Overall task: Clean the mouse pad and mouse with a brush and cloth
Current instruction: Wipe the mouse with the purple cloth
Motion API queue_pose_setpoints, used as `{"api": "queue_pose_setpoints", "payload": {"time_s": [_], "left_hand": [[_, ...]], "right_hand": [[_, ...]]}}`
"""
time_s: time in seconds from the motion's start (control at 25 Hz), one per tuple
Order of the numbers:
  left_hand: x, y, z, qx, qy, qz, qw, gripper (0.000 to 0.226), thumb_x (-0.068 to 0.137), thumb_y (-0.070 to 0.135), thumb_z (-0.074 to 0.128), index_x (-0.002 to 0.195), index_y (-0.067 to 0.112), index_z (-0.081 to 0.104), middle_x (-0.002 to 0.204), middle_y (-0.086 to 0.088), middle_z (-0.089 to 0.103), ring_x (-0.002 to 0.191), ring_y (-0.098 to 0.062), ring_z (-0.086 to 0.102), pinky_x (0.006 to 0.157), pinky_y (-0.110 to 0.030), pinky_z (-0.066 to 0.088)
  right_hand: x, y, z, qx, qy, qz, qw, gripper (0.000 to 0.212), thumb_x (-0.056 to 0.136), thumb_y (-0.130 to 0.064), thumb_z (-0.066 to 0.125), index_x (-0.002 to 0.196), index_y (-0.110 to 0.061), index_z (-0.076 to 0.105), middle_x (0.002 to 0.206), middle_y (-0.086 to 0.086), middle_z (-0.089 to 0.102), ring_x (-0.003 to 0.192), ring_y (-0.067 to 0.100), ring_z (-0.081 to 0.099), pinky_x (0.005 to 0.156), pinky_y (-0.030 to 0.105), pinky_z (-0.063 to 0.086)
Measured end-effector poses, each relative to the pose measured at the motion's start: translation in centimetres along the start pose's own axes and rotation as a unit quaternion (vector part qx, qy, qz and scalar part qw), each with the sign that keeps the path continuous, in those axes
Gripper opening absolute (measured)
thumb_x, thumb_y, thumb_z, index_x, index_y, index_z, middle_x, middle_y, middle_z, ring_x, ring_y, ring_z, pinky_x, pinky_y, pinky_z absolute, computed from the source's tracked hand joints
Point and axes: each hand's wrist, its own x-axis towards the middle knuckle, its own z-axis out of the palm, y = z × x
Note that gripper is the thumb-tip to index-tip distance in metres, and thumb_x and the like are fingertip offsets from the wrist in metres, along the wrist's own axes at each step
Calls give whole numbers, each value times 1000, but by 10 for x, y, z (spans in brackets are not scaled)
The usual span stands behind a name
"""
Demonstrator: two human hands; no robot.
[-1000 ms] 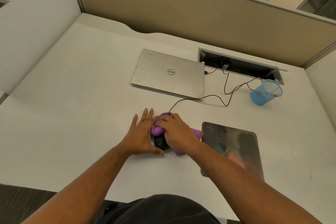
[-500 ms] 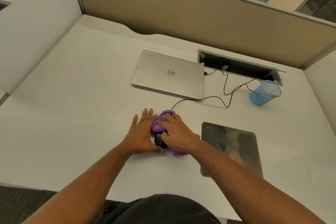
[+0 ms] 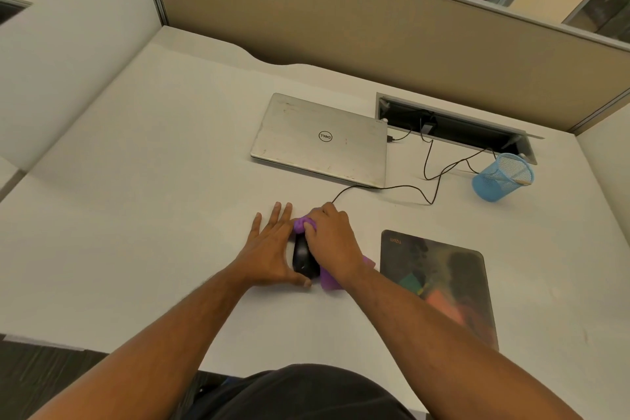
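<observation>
A black wired mouse (image 3: 302, 257) lies on the white desk (image 3: 153, 215), left of the dark printed mouse pad (image 3: 439, 286). My left hand (image 3: 269, 249) lies flat beside the mouse with straight fingers, its thumb against the mouse's near end. My right hand (image 3: 332, 242) grips a purple cloth (image 3: 303, 224) and presses it on the front of the mouse; more cloth shows under my wrist. No brush is in view.
A closed silver laptop (image 3: 320, 140) sits behind the hands, with black cables (image 3: 426, 181) running to a cable tray (image 3: 453, 128). A blue mesh pen cup (image 3: 503, 177) stands at the right. Partition walls enclose the desk's back and sides.
My right hand has slid the cloth forward toward the mouse's front, uncovering more of the black body. The left hand has stayed in place.
</observation>
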Motion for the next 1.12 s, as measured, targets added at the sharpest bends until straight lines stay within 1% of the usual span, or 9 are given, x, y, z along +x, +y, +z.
{"api": "queue_pose_setpoints", "payload": {"time_s": [0.12,0.24,0.36,0.44,0.56,0.68,0.8,0.92,1.12], "left_hand": [[0,-1,3,0,12,-2,1000,141,51,99,55,158,32,-9,164,6,-21,146,-9,-31,119,-46,-19],[0,-3,5,6,11,16,1000,134,56,99,50,158,33,-7,164,4,-21,146,-11,-31,120,-52,-15],[0,-2,3,10,3,19,1000,134,54,100,51,157,36,-7,164,4,-22,145,-11,-33,119,-50,-18],[0,0,1,-2,1,11,1000,137,53,98,55,156,36,-10,164,5,-20,146,-10,-32,118,-47,-20],[-1,1,-1,-7,-2,-3,1000,141,53,95,60,147,38,-28,163,6,-23,145,-9,-32,118,-43,-21],[-2,2,-2,-12,3,-2,1000,143,52,94,62,148,35,-27,162,6,-22,146,-8,-31,118,-42,-21],[-1,0,1,-5,7,7,1000,141,53,98,54,157,29,-11,164,4,-21,146,-10,-31,119,-44,-20],[-1,-3,3,21,5,24,999,133,58,100,42,158,28,-7,164,0,-22,146,-14,-32,118,-47,-21],[-1,-3,1,29,-2,35,999,122,67,93,49,159,32,-3,164,2,-21,146,-15,-33,117,-49,-23]], "right_hand": [[-10,-9,-1,-71,-5,-66,995,25,104,-24,45,123,-20,61,130,3,51,113,26,47,87,34,49],[-38,4,-5,-73,-53,-196,976,28,100,-23,52,127,-25,60,135,-2,51,118,23,42,92,33,46],[-31,11,-13,-22,-60,-167,984,28,104,-26,45,127,-28,62,136,-4,52,117,19,43,100,30,41],[-15,7,-14,13,-57,-110,992,27,103,-25,45,123,-29,64,132,-4,53,113,18,45,97,30,43],[1,0,-11,23,-55,-55,997,26,101,-23,44,113,-29,67,122,-2,55,109,20,49,91,30,44],[6,-4,-11,-1,-59,-40,998,27,102,-24,43,117,-26,66,125,1,54,113,23,49,92,30,43],[-17,5,-10,4,-60,-105,993,32,103,-27,44,130,-28,61,139,-2,48,124,23,41,103,33,41],[-53,22,-3,-7,-69,-185,980,35,102,-30,49,135,-34,57,150,-6,39,139,21,27,113,29,30],[-59,35,-5,-20,-73,-236,969,37,99,-33,55,136,-32,60,153,-3,39,145,20,24,117,28,21]]}}
